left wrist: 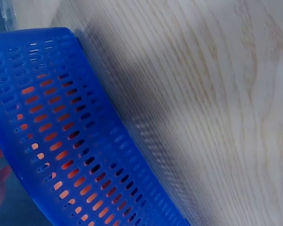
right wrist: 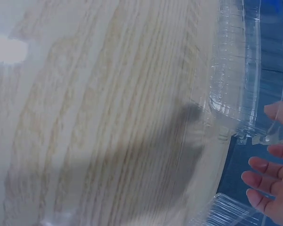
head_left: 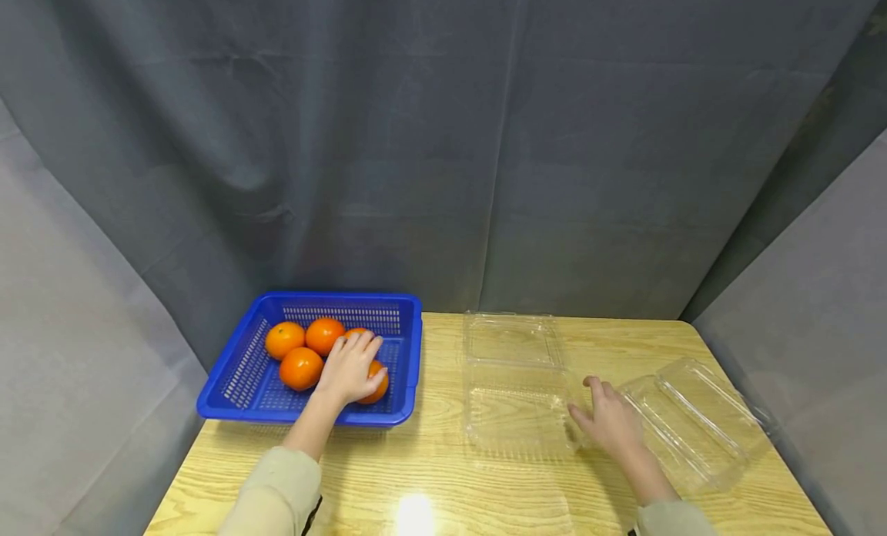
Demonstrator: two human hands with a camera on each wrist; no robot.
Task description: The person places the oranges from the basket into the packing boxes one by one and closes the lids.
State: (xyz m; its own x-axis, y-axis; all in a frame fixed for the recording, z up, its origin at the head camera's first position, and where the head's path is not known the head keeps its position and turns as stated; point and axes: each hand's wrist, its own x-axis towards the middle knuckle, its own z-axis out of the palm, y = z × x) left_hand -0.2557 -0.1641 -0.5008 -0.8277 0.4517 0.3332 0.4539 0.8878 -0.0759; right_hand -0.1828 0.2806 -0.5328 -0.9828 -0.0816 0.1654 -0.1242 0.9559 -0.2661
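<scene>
Along the bottom edge of the head view, two pale sleeves (head_left: 277, 486) reach in over a wood-grained table (head_left: 485, 494), where a bright spot of glare shows between them; a thin black strip peeks out beside the left sleeve. At the lower right, the right hand (head_left: 613, 424) has its fingers and thumb apart, the thumb close to the right edge of a clear plastic container (head_left: 516, 413); whether it touches that edge, I cannot tell. To the right of this hand, partly behind it, a second clear container (head_left: 700, 420) lies at a slant, with ridges across it.

At the lower left, the left hand (head_left: 349, 366) reaches over the near rim of a blue basket (head_left: 339, 296), palm down on the oranges (head_left: 301, 369). Its thumb lies against the one nearest the right side and its fingertips reach another farther back; I cannot tell if it is clamped on either. Five oranges show, all inside the basket, three of them left of the hand. Through the slots of the basket wall, the left wrist view catches their colour.

The first container stands open at lower centre, its lid part toward the far edge of the table. Behind everything, a dark grey curtain (head_left: 416, 135) fills the upper frame, with paler panels (head_left: 69, 313) at either side.
</scene>
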